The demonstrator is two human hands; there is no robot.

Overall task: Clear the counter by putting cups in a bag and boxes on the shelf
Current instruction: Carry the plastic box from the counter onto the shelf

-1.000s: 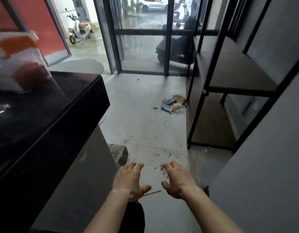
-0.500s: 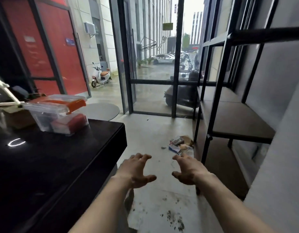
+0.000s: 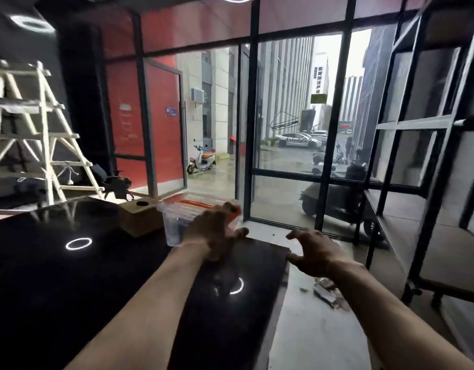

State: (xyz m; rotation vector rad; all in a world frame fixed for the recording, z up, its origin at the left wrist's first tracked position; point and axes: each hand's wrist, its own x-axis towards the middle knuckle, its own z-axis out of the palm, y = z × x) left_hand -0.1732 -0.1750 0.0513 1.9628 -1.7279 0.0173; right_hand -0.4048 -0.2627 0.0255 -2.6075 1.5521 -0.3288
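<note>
At the far right corner of the black bench [image 3: 70,276]: one clear plastic box [image 3: 174,225] with an orange lid, blurred, standing close to the bench edge. Beside it on its left, just beside or touching (cannot tell which), one brown cardboard box [image 3: 139,217] with a round hole in its top.

Left hand [image 3: 214,233]: open, fingers spread, in front of the clear box; whether it touches the box cannot be told. Holds nothing visible.

Right hand [image 3: 313,255]: open, fingers curled loosely, empty, out past the bench corner, over the floor.

Shelf [image 3: 422,236]: black metal frame with brown boards, to the right, well apart from the boxes; boards in view are bare.

Cups and bag: none visible.

Other: white ladder [image 3: 43,134] behind the bench; loose litter [image 3: 329,292] on the floor below the right hand.

Step in hand, judged: a two-handed reach for the clear box, not yet gripped.

Risks, judged:
- The box sits near the corner; a nudge from the left hand alone before the right arrives could push it off the edge.
- Smooth plastic walls and a glossy bench top; a one-sided grip could slip or slide the box.
- Lid seating is unclear; lifting by the lid could part it from the tub.
- The cardboard box could be dragged along if the two touch.
- Litter underfoot on the way to the shelf is a trip hazard.
</note>
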